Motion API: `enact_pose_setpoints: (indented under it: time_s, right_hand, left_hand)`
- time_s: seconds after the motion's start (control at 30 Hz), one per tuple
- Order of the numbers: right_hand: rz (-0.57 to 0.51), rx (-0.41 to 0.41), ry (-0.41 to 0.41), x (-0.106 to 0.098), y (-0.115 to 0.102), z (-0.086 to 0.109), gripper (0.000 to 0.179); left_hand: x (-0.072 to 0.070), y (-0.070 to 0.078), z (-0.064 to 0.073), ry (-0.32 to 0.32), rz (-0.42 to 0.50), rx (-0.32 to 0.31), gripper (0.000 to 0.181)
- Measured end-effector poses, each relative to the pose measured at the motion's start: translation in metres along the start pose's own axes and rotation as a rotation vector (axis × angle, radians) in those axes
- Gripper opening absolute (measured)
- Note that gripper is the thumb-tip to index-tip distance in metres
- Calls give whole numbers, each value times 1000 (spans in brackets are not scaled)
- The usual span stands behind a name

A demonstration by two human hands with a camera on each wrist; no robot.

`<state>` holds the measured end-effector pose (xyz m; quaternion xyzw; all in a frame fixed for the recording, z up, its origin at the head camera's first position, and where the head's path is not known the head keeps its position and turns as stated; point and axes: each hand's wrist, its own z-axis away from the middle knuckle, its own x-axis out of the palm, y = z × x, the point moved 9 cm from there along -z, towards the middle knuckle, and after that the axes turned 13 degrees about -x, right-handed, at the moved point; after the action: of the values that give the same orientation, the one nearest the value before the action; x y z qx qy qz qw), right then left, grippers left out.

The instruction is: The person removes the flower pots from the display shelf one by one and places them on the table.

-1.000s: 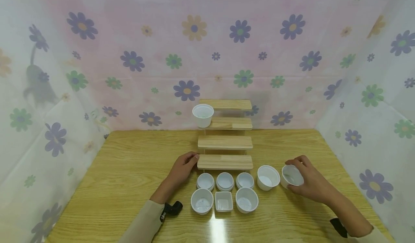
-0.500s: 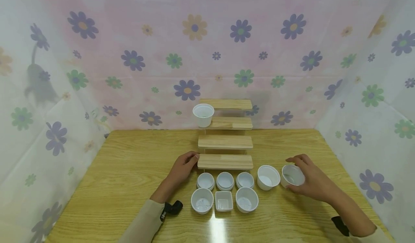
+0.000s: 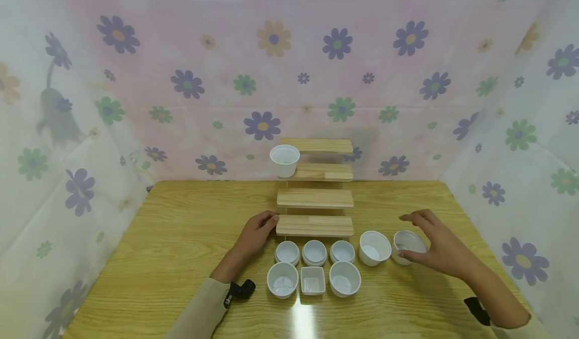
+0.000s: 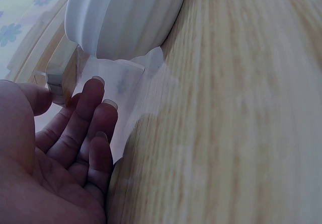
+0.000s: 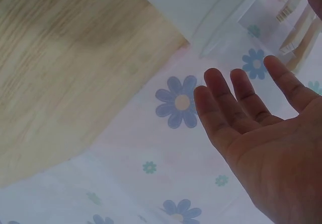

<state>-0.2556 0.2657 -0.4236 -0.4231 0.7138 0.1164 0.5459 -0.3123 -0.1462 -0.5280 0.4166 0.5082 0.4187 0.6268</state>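
Note:
In the head view my left hand [image 3: 254,234] is at the left end of the lowest step of a tiered wooden display stand [image 3: 314,225], pinching the board's edge between thumb and fingers. The left wrist view shows the thumb against that board end [image 4: 63,70]. My right hand [image 3: 441,246] hovers around the rightmost white plastic cup [image 3: 408,258], thumb and fingers spread, the thumb in front of it. In the right wrist view the fingers are apart from the cup [image 5: 186,7]. Another white cup [image 3: 374,248] stands just left of it.
One white cup [image 3: 285,161] stands on the stand's upper left. Before the stand are small round jars [image 3: 314,252], two round cups [image 3: 282,280] [image 3: 345,279] and a square dish [image 3: 312,281]. Flowered cloth [image 3: 208,128] encloses the wooden table [image 3: 203,203].
My right hand has let go of the rightmost cup; its fingers have lifted and spread wider. The cup stays in place. My left hand remains at the stand.

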Motion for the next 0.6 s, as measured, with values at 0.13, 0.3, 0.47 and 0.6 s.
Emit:
enact_pose_setpoints:
  time_s: [0.13, 0.3, 0.47, 0.6]
  right_hand:
    - [17, -34, 7, -4, -4, -6, 71]
    - [34, -63, 15, -9, -9, -14, 68]
    - [48, -75, 12, -14, -13, -22, 64]
    - [63, -96, 17, -19, -15, -29, 62]
  left_hand:
    - [0, 0, 0, 8, -6, 4, 30]
    - [-1, -3, -1, 7, -29, -4, 29]
    - [-1, -4, -2, 6, -28, -6, 29]
    - [-1, -3, -3, 3, -22, 5, 30]
